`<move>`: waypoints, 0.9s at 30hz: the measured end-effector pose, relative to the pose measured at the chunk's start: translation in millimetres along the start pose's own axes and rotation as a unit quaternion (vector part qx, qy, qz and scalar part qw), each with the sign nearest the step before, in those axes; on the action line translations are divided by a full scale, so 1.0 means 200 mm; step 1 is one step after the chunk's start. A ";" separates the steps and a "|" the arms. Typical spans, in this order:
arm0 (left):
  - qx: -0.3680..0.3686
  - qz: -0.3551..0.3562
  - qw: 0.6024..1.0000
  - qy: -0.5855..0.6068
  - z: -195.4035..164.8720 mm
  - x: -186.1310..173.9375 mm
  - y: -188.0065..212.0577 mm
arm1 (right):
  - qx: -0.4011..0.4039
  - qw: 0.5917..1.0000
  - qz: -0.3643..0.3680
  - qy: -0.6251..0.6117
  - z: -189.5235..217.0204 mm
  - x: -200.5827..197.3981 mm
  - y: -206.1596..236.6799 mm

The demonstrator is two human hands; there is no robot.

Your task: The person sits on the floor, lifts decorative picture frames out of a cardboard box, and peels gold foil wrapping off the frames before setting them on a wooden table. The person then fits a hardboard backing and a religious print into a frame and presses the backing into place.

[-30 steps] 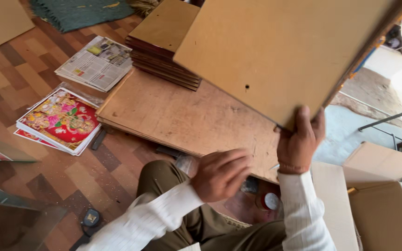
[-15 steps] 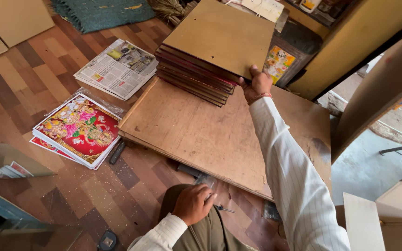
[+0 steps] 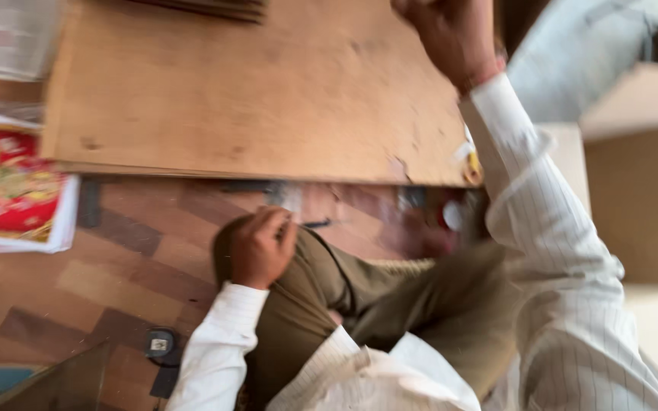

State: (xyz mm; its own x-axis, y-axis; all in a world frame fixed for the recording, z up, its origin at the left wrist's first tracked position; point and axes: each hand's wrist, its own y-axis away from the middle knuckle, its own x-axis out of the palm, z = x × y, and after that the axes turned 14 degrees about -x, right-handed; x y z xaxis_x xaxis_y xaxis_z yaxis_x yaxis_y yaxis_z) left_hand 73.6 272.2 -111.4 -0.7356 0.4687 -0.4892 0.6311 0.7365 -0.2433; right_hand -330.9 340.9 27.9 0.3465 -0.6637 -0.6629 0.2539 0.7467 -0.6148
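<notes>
Left hand [image 3: 262, 247] resting curled on the knee [image 3: 298, 259], holding nothing; right hand [image 3: 451, 38], at one o'clock, closing loosely over the wooden board [image 3: 253, 91]; grip unclear, so steadying it flat is advisable

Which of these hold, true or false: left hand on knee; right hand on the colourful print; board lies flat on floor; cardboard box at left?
1. The left hand rests on the knee. True.
2. The right hand lies on the colourful print. False: it is over the wooden board, far from the print.
3. The board lies flat on the floor. True.
4. The cardboard box sits at the left. False: it is at the right.
</notes>
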 end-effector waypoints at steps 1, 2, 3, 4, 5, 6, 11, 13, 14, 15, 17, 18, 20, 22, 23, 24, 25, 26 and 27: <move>0.000 -0.002 1.000 -0.012 -0.02 0.00 0.01 | 0.013 0.999 0.004 -0.029 0.02 -0.12 0.22; -0.004 0.002 1.000 -0.022 -0.04 0.00 0.01 | 0.066 0.998 0.005 0.014 0.06 -0.24 0.45; -0.005 0.004 0.999 -0.032 -0.07 0.00 0.02 | 0.116 0.992 0.005 0.055 0.12 -0.39 0.67; 0.002 0.007 0.999 -0.051 -0.09 -0.01 0.02 | 0.131 0.984 -0.004 0.117 0.17 -0.52 0.87; 0.010 0.008 0.997 -0.071 -0.13 -0.01 0.02 | 0.144 0.973 -0.012 0.177 0.23 -0.65 1.07; 0.017 0.015 0.995 -0.095 -0.15 -0.01 0.02 | 0.147 0.956 0.000 0.253 0.27 -0.77 1.25; 0.025 0.033 0.988 -0.151 -0.22 0.08 0.04 | 0.278 0.895 0.088 0.338 0.37 -1.12 2.06; -0.038 0.053 0.995 -0.082 -0.20 0.16 0.05 | 0.284 0.899 0.124 0.309 0.37 -1.19 2.29; -0.070 0.069 0.994 -0.050 -0.19 0.21 0.07 | 0.288 0.906 0.090 0.297 0.37 -1.22 2.40; -0.067 0.081 0.993 -0.058 -0.18 0.26 0.08 | 0.293 0.911 0.056 0.286 0.39 -1.24 2.49; -0.061 0.096 0.990 -0.079 -0.18 0.36 0.12 | 0.322 0.907 0.019 0.270 0.41 -1.25 2.61; -0.080 0.117 0.987 -0.073 -0.18 0.42 0.14 | 0.345 0.900 0.014 0.265 0.41 -1.24 2.63; -0.123 0.157 0.978 -0.065 -0.21 0.53 0.18 | 0.390 0.875 0.027 0.285 0.41 -1.19 2.63; -0.101 0.190 0.974 -0.067 -0.27 0.65 0.22 | 0.434 0.834 0.061 0.335 0.40 -1.12 2.58; -0.090 0.204 0.973 -0.066 -0.30 0.71 0.24 | 0.437 0.823 0.043 0.360 0.40 -1.08 2.55; -0.084 0.227 0.968 -0.069 -0.33 0.76 0.27 | 0.440 0.811 0.027 0.385 0.40 -1.06 2.53; -0.082 0.250 0.962 -0.073 -0.36 0.80 0.30 | 0.444 0.798 0.014 0.406 0.40 -1.04 2.51; -0.084 0.272 0.956 -0.078 -0.39 0.84 0.34 | 0.454 0.797 0.020 0.398 0.41 -1.05 2.50; -0.043 0.291 0.949 -0.109 -0.42 0.88 0.37 | 0.458 0.799 0.025 0.388 0.41 -1.06 2.49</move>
State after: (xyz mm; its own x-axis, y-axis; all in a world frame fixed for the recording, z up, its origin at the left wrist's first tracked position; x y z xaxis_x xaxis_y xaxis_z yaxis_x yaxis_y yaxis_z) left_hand -29.1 449.7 -144.7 -0.1934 0.7036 -0.6838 0.8859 0.4248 0.1865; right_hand -204.6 857.6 -102.9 -0.1987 -0.1945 -0.9606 0.9348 0.2569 -0.2454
